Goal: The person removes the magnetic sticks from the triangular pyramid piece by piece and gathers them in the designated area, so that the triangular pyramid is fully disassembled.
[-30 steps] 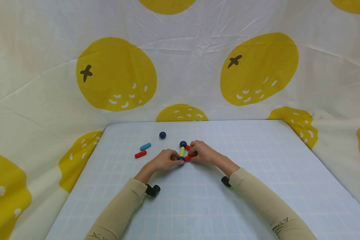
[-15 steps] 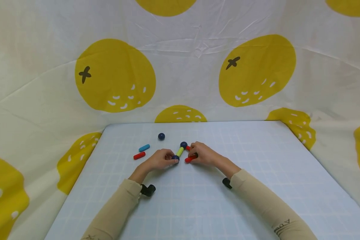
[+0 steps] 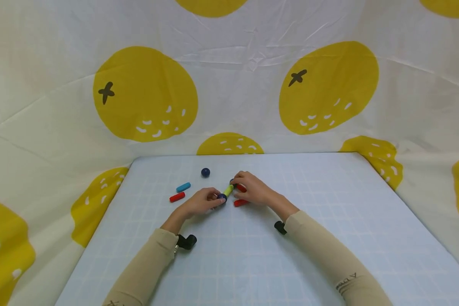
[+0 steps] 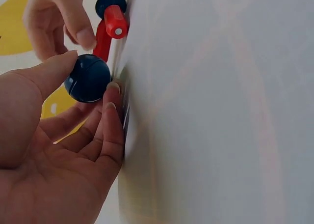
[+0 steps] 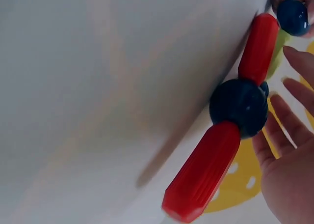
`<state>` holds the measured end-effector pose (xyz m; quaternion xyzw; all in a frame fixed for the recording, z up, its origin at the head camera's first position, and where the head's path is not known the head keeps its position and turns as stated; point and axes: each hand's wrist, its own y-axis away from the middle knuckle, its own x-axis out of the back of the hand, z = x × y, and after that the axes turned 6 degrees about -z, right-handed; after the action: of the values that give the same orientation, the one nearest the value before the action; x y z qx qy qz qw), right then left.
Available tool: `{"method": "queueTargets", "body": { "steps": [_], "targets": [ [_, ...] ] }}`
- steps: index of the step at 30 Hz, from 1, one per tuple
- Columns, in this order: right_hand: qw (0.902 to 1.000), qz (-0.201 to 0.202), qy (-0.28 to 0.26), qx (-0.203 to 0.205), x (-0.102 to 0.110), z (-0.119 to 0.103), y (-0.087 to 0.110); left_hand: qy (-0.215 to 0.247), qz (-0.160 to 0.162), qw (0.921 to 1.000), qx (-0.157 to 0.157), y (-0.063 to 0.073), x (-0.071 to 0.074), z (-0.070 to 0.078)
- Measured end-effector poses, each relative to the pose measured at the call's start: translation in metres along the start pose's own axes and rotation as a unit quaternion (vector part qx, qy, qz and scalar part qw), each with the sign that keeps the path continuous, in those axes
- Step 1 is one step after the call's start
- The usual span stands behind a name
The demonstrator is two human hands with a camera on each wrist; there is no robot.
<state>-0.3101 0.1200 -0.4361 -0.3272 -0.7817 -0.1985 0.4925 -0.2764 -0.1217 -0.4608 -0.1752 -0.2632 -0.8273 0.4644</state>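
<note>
My left hand (image 3: 202, 201) pinches a dark blue ball (image 4: 88, 79) between thumb and fingers. A yellow-green magnetic rod (image 3: 228, 190) runs from that ball to a farther dark blue ball (image 3: 232, 182). The right hand (image 3: 254, 189) reaches over the assembly with fingers spread loosely, its fingertips right at the farther ball in the head view. Below its palm another blue ball (image 5: 239, 107) joins a red rod (image 5: 258, 47) and a second red rod (image 5: 201, 172). The first red rod's free end, with a silvery tip (image 4: 118, 31), points toward the left hand's ball, apart from it.
Left of the hands lie a light blue rod (image 3: 183, 187) and a loose red rod (image 3: 177, 197). A single dark blue ball (image 3: 205, 172) sits farther back. The white gridded table (image 3: 229, 263) ends at a fruit-patterned curtain (image 3: 237, 85).
The left hand has drawn its ball leftward, away from the front red rod, swinging the yellow-green rod aslant. The right hand has let go of the red rod and moved toward the farther ball.
</note>
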Motion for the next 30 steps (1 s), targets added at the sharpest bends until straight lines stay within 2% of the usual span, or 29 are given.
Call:
{"method": "queueTargets", "body": {
  "steps": [5,9,18,24,30],
  "targets": [
    [0.9998,-0.004,0.002,0.018,-0.003,-0.003,-0.014,0.006,0.009,0.9999,-0.006,0.001,0.0,0.0],
    [0.9997,-0.017,-0.009,0.015,-0.007,-0.002,-0.02,0.008,0.01,0.9999,-0.004,0.001,-0.001,-0.001],
    [0.9995,-0.016,-0.02,-0.017,-0.011,-0.002,-0.029,0.01,0.024,0.9996,0.009,-0.001,-0.003,-0.003],
    [0.9984,-0.014,-0.031,-0.045,-0.011,-0.004,-0.032,0.007,0.028,0.9996,0.005,0.0,-0.003,-0.002],
    [0.9982,-0.005,-0.036,-0.048,-0.011,-0.004,-0.033,-0.003,0.036,0.9993,-0.003,0.002,-0.004,0.0]
  ]
}}
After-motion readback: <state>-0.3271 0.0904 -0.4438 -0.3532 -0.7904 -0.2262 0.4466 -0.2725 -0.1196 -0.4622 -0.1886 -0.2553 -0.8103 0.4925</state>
